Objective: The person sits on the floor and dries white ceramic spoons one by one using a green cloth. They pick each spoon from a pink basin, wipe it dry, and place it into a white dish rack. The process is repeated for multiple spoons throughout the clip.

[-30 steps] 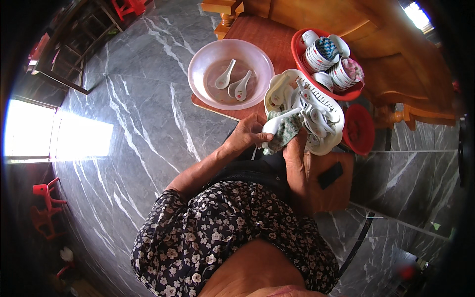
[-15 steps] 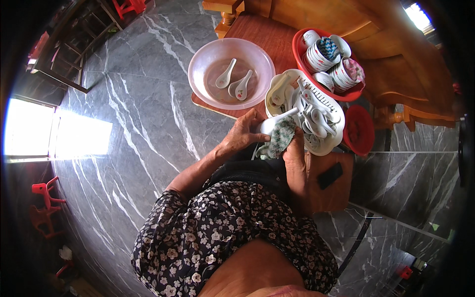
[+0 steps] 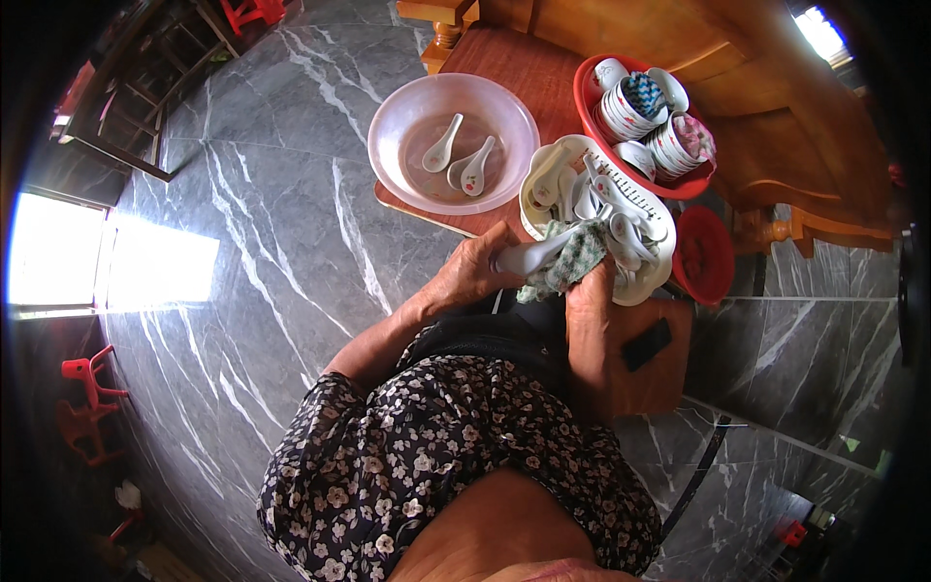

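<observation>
In front of my lap, my left hand [image 3: 477,267] grips a white soup spoon [image 3: 524,258] by its bowl end. A green-and-white checked cloth [image 3: 572,258] is wrapped over the spoon's handle, and my right hand [image 3: 593,291] is closed on that cloth; its fingers are mostly hidden. Just beyond my right hand a white slotted basket [image 3: 661,262] holds many white spoons, some with flower prints. Farther left, a pale pink translucent basin [image 3: 388,145] contains a few white spoons.
A red basin [image 3: 588,92] of stacked bowls with bunched cloths stands behind the basket on the wooden bench [image 3: 495,53]. A smaller red basin [image 3: 704,254] is at its right. A dark phone [image 3: 647,345] lies on the brown surface by my right forearm.
The cloth and my right hand have moved right and slightly up along the spoon, covering its handle. My left hand remains on the bowl end.
</observation>
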Available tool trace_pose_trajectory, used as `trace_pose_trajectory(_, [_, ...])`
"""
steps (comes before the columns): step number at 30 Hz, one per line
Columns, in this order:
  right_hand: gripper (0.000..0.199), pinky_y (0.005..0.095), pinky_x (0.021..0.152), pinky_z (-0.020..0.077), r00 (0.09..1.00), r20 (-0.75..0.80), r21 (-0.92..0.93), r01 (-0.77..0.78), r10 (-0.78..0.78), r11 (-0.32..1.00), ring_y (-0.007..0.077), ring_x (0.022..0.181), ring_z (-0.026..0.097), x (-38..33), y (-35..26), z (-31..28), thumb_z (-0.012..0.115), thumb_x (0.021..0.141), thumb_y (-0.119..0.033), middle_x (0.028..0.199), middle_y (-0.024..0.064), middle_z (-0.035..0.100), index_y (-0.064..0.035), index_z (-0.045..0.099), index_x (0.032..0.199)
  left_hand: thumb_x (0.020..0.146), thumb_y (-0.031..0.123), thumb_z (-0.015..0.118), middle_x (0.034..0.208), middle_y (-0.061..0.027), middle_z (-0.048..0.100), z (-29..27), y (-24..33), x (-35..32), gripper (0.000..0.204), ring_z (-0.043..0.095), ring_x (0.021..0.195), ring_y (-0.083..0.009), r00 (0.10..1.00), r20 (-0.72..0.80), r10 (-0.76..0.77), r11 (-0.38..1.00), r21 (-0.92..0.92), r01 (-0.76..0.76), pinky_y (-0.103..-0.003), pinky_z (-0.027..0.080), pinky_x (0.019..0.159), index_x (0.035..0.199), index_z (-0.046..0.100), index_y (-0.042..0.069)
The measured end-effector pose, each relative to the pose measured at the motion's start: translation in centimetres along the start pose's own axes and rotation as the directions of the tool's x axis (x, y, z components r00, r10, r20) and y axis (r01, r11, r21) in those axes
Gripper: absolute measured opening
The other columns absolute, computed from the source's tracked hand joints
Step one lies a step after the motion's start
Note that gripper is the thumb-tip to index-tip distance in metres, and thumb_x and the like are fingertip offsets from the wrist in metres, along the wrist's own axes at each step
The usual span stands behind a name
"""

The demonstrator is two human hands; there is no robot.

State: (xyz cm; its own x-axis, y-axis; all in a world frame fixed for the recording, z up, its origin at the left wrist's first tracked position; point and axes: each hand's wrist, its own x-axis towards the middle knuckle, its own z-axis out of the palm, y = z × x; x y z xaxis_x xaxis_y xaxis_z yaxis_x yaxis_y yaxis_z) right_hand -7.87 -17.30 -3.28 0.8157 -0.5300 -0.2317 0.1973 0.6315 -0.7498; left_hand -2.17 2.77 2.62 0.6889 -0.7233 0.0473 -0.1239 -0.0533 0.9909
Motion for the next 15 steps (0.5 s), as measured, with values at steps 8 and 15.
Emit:
trace_pose_trajectory(8, [0.014,0.0268,0.059,0.0498,0.997,-0.048,0.072,-0.063,0.067,0.995,0.0123,0.067,0.058,-1.0,0.7,1.9,0.054,0.085,-0.018,0.08,0.0009,0.06,-0.0052,0.058,0.092,0.067,0.001,0.068,0.083,-0.0106,0.059,0.4,-0.1,-0.2,0.04,0.058,0.08,-0.0168,0.997,-0.074,0.028,0.997,0.073,-0.023,-0.03,0.045,0.069,0.1,0.046,0.004])
trace_pose_trajectory(15, [0.015,0.0258,0.061,0.0503,0.984,0.149,0.0,-0.096,0.094,0.995,0.0127,0.07,0.059,-2.6,0.8,3.3,0.057,0.083,-0.013,0.083,0.0033,0.061,-0.0033,0.058,0.094,0.066,0.003,0.069,0.081,-0.0101,0.059,0.7,0.1,0.4,0.039,0.058,0.077,-0.0169,0.992,-0.125,-0.003,0.998,0.065,0.012,-0.029,0.046,0.067,0.098,0.046,0.002])
